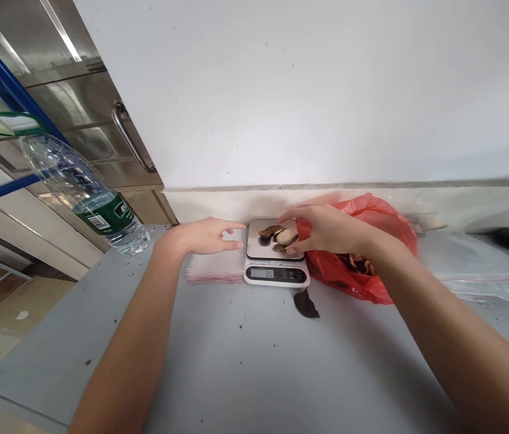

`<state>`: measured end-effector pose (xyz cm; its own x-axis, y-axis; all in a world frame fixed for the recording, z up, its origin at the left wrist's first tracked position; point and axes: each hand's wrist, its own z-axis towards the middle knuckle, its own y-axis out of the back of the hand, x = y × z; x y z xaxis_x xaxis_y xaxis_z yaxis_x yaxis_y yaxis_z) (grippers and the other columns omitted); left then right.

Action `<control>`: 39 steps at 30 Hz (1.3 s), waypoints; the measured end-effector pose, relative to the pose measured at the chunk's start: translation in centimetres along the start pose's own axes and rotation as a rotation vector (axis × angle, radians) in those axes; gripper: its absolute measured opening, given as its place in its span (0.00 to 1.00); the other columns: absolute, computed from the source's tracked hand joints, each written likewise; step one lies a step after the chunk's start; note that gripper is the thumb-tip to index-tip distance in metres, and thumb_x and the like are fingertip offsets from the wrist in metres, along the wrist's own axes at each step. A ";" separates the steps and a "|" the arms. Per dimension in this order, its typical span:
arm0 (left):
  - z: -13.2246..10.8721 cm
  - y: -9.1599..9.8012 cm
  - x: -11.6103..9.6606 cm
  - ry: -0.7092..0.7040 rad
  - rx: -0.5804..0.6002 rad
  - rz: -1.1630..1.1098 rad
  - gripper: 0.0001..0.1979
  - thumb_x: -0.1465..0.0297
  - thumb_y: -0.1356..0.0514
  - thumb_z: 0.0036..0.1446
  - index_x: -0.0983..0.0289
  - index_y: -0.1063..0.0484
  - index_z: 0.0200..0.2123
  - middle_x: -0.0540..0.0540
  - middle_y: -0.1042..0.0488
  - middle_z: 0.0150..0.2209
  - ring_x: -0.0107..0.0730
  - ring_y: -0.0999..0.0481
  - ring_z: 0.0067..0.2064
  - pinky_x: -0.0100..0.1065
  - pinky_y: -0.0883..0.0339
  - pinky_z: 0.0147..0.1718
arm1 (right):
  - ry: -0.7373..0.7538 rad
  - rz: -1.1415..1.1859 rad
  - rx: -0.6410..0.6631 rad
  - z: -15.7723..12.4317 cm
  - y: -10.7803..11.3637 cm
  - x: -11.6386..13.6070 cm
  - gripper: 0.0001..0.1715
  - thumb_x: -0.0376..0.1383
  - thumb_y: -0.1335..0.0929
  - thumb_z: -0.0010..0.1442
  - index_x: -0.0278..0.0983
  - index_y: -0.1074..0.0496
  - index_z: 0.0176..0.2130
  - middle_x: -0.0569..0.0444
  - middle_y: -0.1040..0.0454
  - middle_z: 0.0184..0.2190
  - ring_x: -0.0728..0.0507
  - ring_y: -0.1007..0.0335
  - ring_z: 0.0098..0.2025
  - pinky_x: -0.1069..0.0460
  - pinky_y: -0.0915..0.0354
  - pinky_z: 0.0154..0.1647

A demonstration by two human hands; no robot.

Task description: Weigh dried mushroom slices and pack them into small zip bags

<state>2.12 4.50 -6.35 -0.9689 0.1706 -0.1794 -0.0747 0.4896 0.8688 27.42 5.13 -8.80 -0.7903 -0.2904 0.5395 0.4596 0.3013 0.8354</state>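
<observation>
On the steel pan of a small white kitchen scale lie the dried pieces: a brown curled piece toward the left and a pale piece with a darker husk at its right. The right hand arches over the pan from the right, its grip parted, thumb low at the front and fingertips at the back, with the pale piece between them. The thumb seems to meet the lower edge of that piece; whether the fingers press on it as well, I cannot tell.

The left hand has a released grip, forefinger and thumb spread apart with nothing between them, their tips just beside the scale's left edge. Beneath it, a stack of clear bags with reddish edges lies on the gray worktop.

A red plastic bag sits just right of the scale, partly behind the right forearm, with more brown pieces showing in its mouth. In front of the scale lies a dark flake. Farther right is more clear plastic; at the far left, a green-labeled bottle stands near the worktop's edge.
</observation>
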 end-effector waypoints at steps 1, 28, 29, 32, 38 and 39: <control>0.0 0.0 0.0 -0.006 0.001 0.000 0.37 0.47 0.49 0.66 0.49 0.45 0.75 0.57 0.38 0.73 0.49 0.33 0.70 0.44 0.38 0.65 | 0.006 -0.023 -0.032 0.0 0.1 0.0 0.28 0.39 0.25 0.54 0.43 0.25 0.55 0.50 0.20 0.49 0.36 0.23 0.49 0.49 0.31 0.42; -0.3 0.0 0.7 0.008 -0.005 -0.057 0.35 0.48 0.47 0.65 0.44 0.43 0.73 0.52 0.35 0.72 0.50 0.31 0.67 0.46 0.37 0.64 | 0.139 -0.278 -0.290 1.3 -3.9 2.7 0.13 0.29 0.32 0.62 0.37 0.18 0.31 0.43 0.25 0.40 0.35 0.30 0.46 0.46 0.33 0.45; -0.1 -0.1 0.8 0.001 -0.004 -0.052 0.36 0.48 0.46 0.64 0.44 0.43 0.73 0.52 0.36 0.72 0.50 0.31 0.67 0.45 0.37 0.64 | 0.148 -0.299 -0.300 1.7 -4.3 2.5 0.13 0.29 0.32 0.62 0.37 0.18 0.30 0.42 0.25 0.40 0.34 0.31 0.48 0.45 0.33 0.48; 0.1 -0.2 0.8 -0.010 0.001 -0.030 0.37 0.47 0.47 0.64 0.45 0.44 0.74 0.53 0.35 0.72 0.50 0.30 0.67 0.44 0.36 0.63 | 0.160 -0.253 -0.290 2.0 -4.4 2.0 0.11 0.30 0.31 0.61 0.37 0.17 0.33 0.43 0.26 0.42 0.35 0.30 0.47 0.45 0.32 0.47; -0.1 0.0 1.1 0.012 -0.002 -0.019 0.36 0.49 0.47 0.64 0.47 0.42 0.74 0.53 0.33 0.71 0.50 0.29 0.67 0.43 0.35 0.62 | 0.041 -0.059 -0.215 -0.8 -0.1 1.8 0.13 0.44 0.32 0.65 0.41 0.22 0.34 0.52 0.23 0.31 0.43 0.30 0.31 0.50 0.37 0.31; -0.1 0.1 1.1 0.014 -0.003 -0.022 0.36 0.49 0.47 0.64 0.48 0.41 0.73 0.53 0.33 0.70 0.49 0.29 0.66 0.42 0.35 0.62 | 0.027 -0.074 -0.189 -1.4 0.8 1.5 0.14 0.45 0.32 0.64 0.42 0.23 0.31 0.54 0.26 0.26 0.44 0.34 0.28 0.50 0.40 0.28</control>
<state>0.99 4.66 -6.44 -0.9701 0.1482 -0.1921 -0.0966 0.4905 0.8661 27.15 3.70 -7.22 -0.8149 -0.3302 0.4764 0.4707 0.1028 0.8763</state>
